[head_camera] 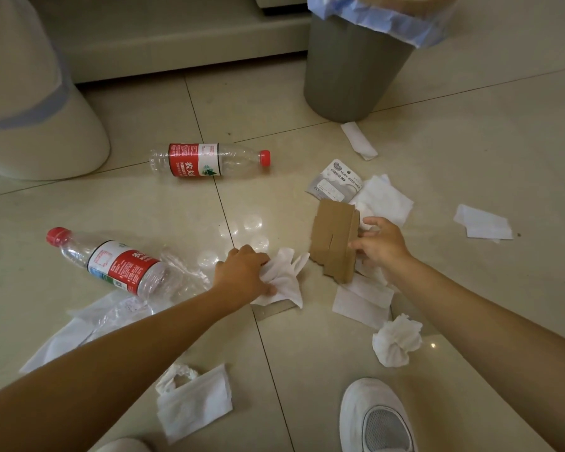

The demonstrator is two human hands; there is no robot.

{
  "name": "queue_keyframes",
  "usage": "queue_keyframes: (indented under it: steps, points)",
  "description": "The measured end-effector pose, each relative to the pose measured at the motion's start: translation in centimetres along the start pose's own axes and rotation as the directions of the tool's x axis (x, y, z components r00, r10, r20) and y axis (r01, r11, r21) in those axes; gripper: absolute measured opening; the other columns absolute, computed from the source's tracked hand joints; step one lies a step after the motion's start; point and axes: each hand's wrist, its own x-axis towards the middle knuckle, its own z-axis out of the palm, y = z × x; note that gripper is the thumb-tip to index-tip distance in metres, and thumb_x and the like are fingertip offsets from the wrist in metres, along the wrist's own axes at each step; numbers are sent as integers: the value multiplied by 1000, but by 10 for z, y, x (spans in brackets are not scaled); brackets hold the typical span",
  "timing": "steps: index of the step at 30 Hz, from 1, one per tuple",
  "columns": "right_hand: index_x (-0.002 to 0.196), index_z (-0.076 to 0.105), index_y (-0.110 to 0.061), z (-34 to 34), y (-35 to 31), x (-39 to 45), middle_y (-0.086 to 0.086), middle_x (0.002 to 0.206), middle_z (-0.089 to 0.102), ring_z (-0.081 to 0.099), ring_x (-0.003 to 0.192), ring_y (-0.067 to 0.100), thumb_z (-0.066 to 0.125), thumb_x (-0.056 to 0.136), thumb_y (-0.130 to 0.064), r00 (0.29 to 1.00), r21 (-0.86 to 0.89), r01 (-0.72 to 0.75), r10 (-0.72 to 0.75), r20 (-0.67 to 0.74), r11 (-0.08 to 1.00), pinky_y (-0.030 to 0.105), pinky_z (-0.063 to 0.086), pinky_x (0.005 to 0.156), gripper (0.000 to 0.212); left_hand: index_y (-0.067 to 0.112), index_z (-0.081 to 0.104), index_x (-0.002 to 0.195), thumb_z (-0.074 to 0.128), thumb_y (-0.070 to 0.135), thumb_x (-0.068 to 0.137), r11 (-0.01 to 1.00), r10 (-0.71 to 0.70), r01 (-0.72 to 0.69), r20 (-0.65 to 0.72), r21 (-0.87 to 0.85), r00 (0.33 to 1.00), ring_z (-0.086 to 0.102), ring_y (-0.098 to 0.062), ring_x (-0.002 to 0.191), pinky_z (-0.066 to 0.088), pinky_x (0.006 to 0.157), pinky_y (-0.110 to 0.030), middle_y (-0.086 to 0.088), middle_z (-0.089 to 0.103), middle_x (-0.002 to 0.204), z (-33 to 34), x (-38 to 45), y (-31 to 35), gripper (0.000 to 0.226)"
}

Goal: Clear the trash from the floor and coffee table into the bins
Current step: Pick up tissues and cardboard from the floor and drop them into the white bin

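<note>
My left hand (242, 272) grips a crumpled white tissue (286, 278) on the tiled floor. My right hand (380, 244) pinches a brown cardboard piece (333, 243), tilted up off the floor. Two clear plastic bottles with red labels lie on their sides: one (209, 159) further off, one (111, 262) near my left arm. White tissues are scattered about: a balled one (397, 342), a flat one (361, 301), a folded one (193, 402). A grey bin (349, 66) with a blue liner stands at the back right.
A pale bin (30, 109) with a liner stands at the left. A grey hook package (336, 181) lies beyond the cardboard, with more tissues (483, 223) (359, 140) to the right. Clear plastic wrap (183, 275) lies by the near bottle. My white shoe (375, 419) is at the bottom.
</note>
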Motion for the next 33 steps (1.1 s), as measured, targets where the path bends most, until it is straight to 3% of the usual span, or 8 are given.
queue_keyframes:
  steps: [2, 6, 12, 18, 22, 27, 31, 33]
  points:
    - [120, 52, -20, 4, -1, 5, 2, 91, 63, 63, 76, 24, 70, 73, 6, 1000, -57, -10, 10, 10, 998, 30, 49, 53, 56, 24, 58, 101, 69, 49, 77, 998, -2, 2, -12, -55, 1000, 51, -16, 97, 37, 77, -30, 6, 50, 96, -7, -2, -2, 36]
    - [106, 55, -25, 14, -1, 9, 1, 100, 66, 65, 91, 27, 66, 73, 0, 997, -199, 74, -73, 13, 977, 45, 57, 76, 43, 25, 58, 95, 73, 38, 76, 973, -25, 23, -6, -229, 1000, 60, -18, 81, 46, 68, -28, 9, 58, 81, -23, -6, -7, 27]
    - [115, 61, -21, 24, -29, -9, 0, 83, 64, 64, 86, 23, 69, 75, 1, 966, -226, 257, -244, 81, 940, 46, 55, 82, 47, 26, 52, 121, 80, 23, 74, 858, -21, -14, -62, -514, 998, 61, -16, 91, 52, 78, -29, 5, 61, 102, -77, -22, -22, 55]
    - [113, 58, -32, 54, -109, -55, -8, 91, 62, 61, 89, 13, 73, 80, -8, 834, -137, 534, -493, 246, 834, 37, 57, 76, 44, 22, 46, 131, 76, 8, 75, 729, -76, -124, -260, -674, 963, 63, -15, 91, 59, 64, -27, 3, 59, 106, -173, -57, -65, 65]
    - [108, 55, -34, 79, -169, -89, -16, 93, 57, 58, 88, 8, 69, 84, -8, 743, -89, 648, -603, 291, 756, 33, 55, 78, 38, 24, 47, 128, 77, 8, 75, 659, -214, -157, -383, -735, 899, 64, -17, 93, 60, 68, -34, 1, 59, 107, -233, -86, -93, 63]
    - [101, 56, -33, 128, -255, -128, -13, 94, 58, 58, 90, 9, 68, 84, -7, 627, 5, 754, -721, 294, 657, 32, 53, 75, 33, 30, 48, 120, 79, 9, 73, 619, -369, -236, -542, -749, 755, 65, -13, 90, 59, 72, -32, 3, 63, 102, -308, -128, -138, 60]
    - [99, 61, -28, 164, -314, -153, -8, 91, 62, 61, 88, 12, 72, 80, -5, 564, 55, 798, -776, 281, 600, 38, 56, 75, 32, 23, 50, 126, 81, 10, 71, 585, -454, -266, -580, -767, 676, 68, -19, 92, 60, 75, -41, -2, 67, 106, -351, -146, -182, 64]
    - [99, 62, -25, 179, -336, -161, -7, 89, 63, 61, 86, 12, 73, 79, -5, 548, 61, 810, -791, 272, 583, 39, 57, 75, 30, 20, 51, 127, 80, 9, 72, 558, -491, -266, -572, -786, 657, 68, -20, 89, 61, 70, -37, -3, 66, 107, -370, -147, -201, 63]
